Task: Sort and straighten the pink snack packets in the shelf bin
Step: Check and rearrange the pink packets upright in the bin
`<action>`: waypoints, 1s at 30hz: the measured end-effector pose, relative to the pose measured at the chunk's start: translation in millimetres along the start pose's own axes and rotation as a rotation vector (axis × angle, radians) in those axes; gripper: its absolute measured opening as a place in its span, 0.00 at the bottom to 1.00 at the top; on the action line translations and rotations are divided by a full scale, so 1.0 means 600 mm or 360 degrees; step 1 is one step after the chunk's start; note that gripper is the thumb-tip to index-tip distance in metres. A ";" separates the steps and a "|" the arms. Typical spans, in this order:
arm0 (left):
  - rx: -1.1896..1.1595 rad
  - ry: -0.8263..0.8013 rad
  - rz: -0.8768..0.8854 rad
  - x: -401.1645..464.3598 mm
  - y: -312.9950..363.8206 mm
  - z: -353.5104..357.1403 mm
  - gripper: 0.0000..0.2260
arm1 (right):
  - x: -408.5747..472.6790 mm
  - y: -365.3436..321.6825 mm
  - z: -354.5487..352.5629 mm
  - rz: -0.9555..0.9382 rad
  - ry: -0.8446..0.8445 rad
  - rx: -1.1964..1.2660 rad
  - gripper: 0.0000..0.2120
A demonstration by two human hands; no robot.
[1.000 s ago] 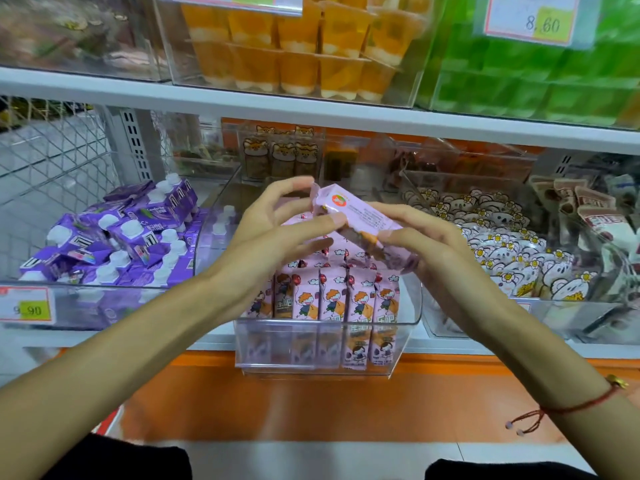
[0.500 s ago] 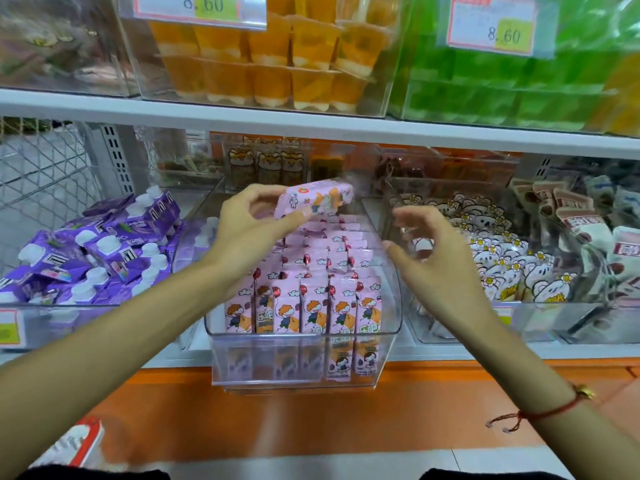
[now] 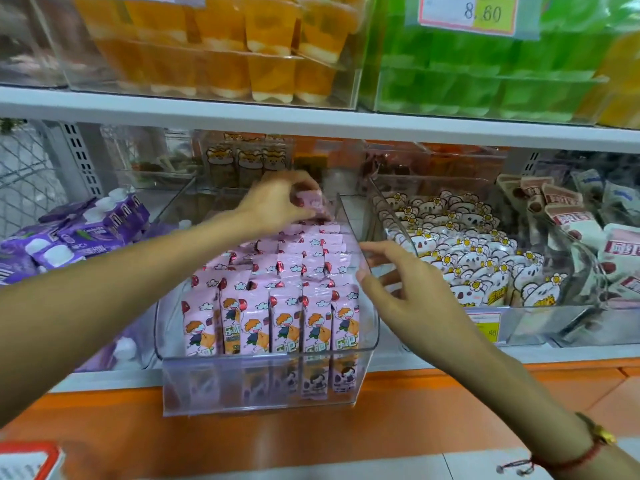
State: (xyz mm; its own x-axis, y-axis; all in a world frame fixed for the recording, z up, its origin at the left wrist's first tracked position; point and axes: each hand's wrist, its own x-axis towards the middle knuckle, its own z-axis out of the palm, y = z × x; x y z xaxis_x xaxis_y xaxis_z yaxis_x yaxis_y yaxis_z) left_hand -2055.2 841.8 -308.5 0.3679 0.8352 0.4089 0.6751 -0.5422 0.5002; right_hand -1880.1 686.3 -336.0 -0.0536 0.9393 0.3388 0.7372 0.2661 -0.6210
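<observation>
A clear plastic bin point(image 3: 263, 386) on the middle shelf holds several rows of upright pink snack packets point(image 3: 287, 320) printed with a cartoon child. My left hand point(image 3: 277, 202) reaches to the back of the bin and pinches one pink packet point(image 3: 313, 204) just above the rear rows. My right hand point(image 3: 391, 289) is at the bin's right wall, fingers spread and lightly curled, holding nothing; its fingertips are at the clear rim.
Purple pouches with white caps point(image 3: 79, 233) fill the bin to the left. White bear-face packets point(image 3: 460, 258) fill the bin to the right, brown-and-white pouches point(image 3: 575, 216) beyond. Orange cups point(image 3: 214, 46) and green packs point(image 3: 467, 71) stand on the shelf above. An orange ledge point(image 3: 138, 434) runs below.
My left hand has carried the pink packet from above the bin's middle to the back rows. My right hand let go of it earlier and has come down to the bin's right wall.
</observation>
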 end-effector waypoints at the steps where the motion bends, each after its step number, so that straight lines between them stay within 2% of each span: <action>1: 0.0027 -0.0066 0.0023 0.010 0.000 -0.004 0.15 | 0.001 0.001 0.000 0.0000 -0.0002 0.0014 0.17; 4: 0.0171 -0.0104 0.0023 0.038 0.004 0.002 0.16 | 0.004 0.005 0.000 0.0001 0.0001 0.0051 0.15; 8: 0.0029 0.0198 -0.0073 0.050 0.014 0.028 0.16 | 0.006 0.009 0.003 0.0000 -0.0006 0.0085 0.14; 10: 0.0204 0.0255 -0.0057 0.051 0.017 0.044 0.13 | 0.007 0.010 0.004 0.0007 -0.0008 0.0105 0.14; 13: 0.0568 0.0013 -0.0111 0.056 0.007 0.064 0.12 | 0.006 0.013 0.005 0.0011 -0.0017 0.0125 0.14; 22: 0.0791 -0.0486 -0.0071 0.053 -0.019 0.038 0.18 | 0.006 0.014 0.003 0.0011 -0.0037 0.0162 0.14; 24: 0.0706 -0.0356 -0.0038 0.048 -0.013 0.039 0.16 | 0.004 0.014 0.003 0.0009 -0.0035 0.0147 0.14; 27: 0.0454 0.0095 0.0037 0.039 0.000 0.042 0.09 | 0.003 0.014 0.003 0.0018 -0.0032 0.0154 0.14; 28: 0.0439 0.0163 0.0065 0.038 0.002 0.043 0.07 | 0.002 0.014 0.003 0.0015 -0.0031 0.0150 0.15; 30: 0.0524 0.0087 0.0102 0.036 0.005 0.045 0.07 | 0.001 0.015 0.004 0.0008 -0.0036 0.0137 0.16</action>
State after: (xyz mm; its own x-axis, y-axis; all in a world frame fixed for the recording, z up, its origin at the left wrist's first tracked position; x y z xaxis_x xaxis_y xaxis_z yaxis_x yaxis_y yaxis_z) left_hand -2027.7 860.6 -318.7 0.3875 0.7894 0.4761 0.8253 -0.5272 0.2024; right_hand -1875.5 689.8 -343.1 -0.0659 0.9451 0.3200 0.6768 0.2779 -0.6817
